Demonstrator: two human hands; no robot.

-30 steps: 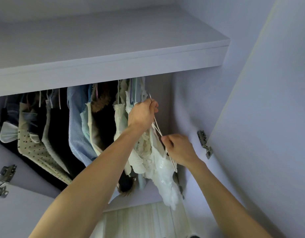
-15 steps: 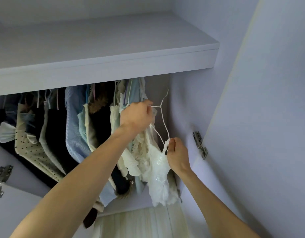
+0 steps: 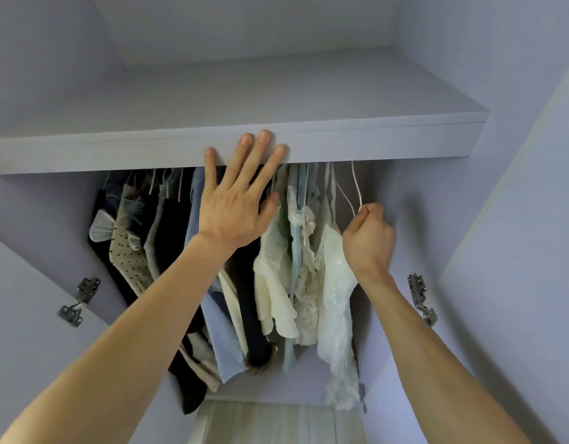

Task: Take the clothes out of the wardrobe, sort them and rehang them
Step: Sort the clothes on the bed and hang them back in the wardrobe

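Observation:
Several garments hang in a row inside the pale wardrobe under its shelf (image 3: 389, 139). My right hand (image 3: 368, 237) pinches the thin white wire hanger (image 3: 357, 190) of a sheer white garment (image 3: 336, 302) at the right end of the row; the hanger's hook runs up behind the shelf edge. My left hand (image 3: 240, 200) is raised with fingers spread and straight, its fingertips over the shelf's front edge, holding nothing. Cream lace tops (image 3: 276, 283) hang just left of the white garment, then a blue striped shirt (image 3: 219, 331) and dark pieces (image 3: 171, 245).
A beige dotted garment (image 3: 129, 257) hangs at the far left. Both wardrobe doors stand open, with metal hinges at left (image 3: 80, 296) and right (image 3: 419, 296). The right door (image 3: 517, 251) is close to my right arm. Pale wooden floor (image 3: 267, 421) shows below.
My left hand let go of the hanger and clothes and rose to the shelf edge with fingers spread. My right hand lifted the wire hanger higher, its hook now behind the shelf edge.

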